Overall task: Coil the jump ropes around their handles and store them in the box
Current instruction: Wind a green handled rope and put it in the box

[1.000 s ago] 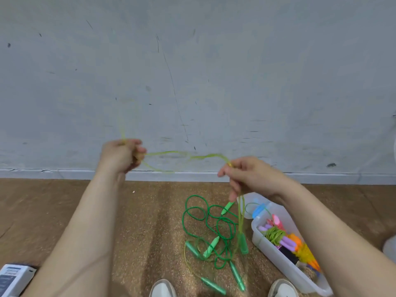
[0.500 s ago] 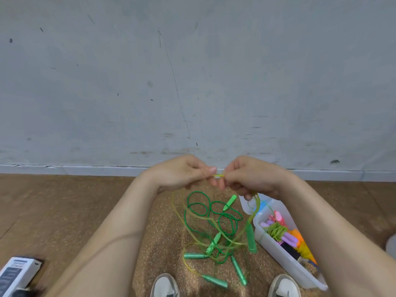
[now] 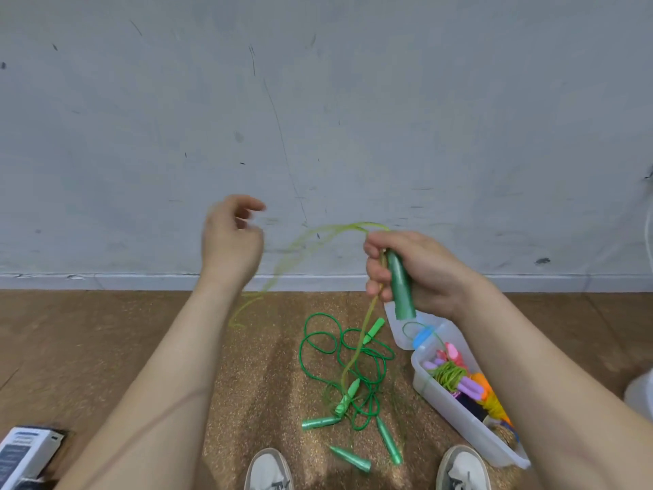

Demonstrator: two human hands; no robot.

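Observation:
My right hand [image 3: 413, 268] grips a dark green jump rope handle [image 3: 400, 288] upright, together with its thin yellow-green rope [image 3: 318, 238]. That rope arcs blurred to the left and also hangs down toward the floor. My left hand [image 3: 231, 238] is raised to the left, fingers loosely curled, holding nothing that I can see. On the floor lies a tangle of green jump ropes [image 3: 341, 362] with several green handles [image 3: 319, 422]. A clear plastic box [image 3: 456, 415] at the right holds coiled ropes with pink, purple and orange handles.
A grey wall with a white skirting runs across the back. My two white shoes [image 3: 268, 468] stand at the bottom edge, beside the box and the tangle. A white and blue carton [image 3: 24, 450] lies at the bottom left on the brown floor.
My hands have parted: the left one let go of the rope and swung up to the left. The right hand now has the green handle in its grip, and the rope whips leftward.

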